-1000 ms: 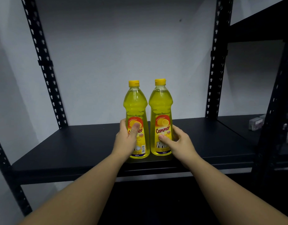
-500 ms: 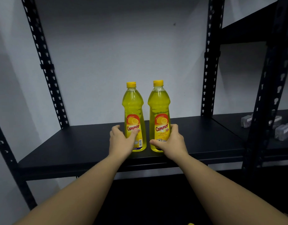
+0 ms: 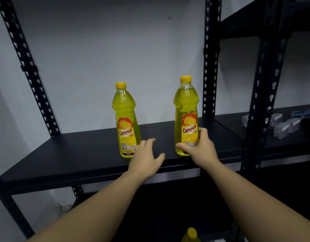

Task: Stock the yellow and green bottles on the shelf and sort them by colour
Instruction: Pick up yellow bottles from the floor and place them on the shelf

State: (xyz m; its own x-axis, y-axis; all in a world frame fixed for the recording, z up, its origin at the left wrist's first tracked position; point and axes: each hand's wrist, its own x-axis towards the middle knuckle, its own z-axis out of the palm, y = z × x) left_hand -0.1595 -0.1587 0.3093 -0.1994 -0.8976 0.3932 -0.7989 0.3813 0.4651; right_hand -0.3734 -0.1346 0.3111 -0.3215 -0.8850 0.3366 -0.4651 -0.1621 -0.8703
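Black metal shelf board (image 3: 84, 154): two clear plastic bottles of yellow liquid upright near front edge, well apart.
Right bottle (image 3: 186, 109): right hand (image 3: 201, 149) wrapped round labelled lower body.
Left bottle (image 3: 125, 116): free; left hand (image 3: 145, 158) spread, just beside base.
Likely full, heavy, stiff, smooth; grip low waist.
Third yellow cap (image 3: 191, 232) below.
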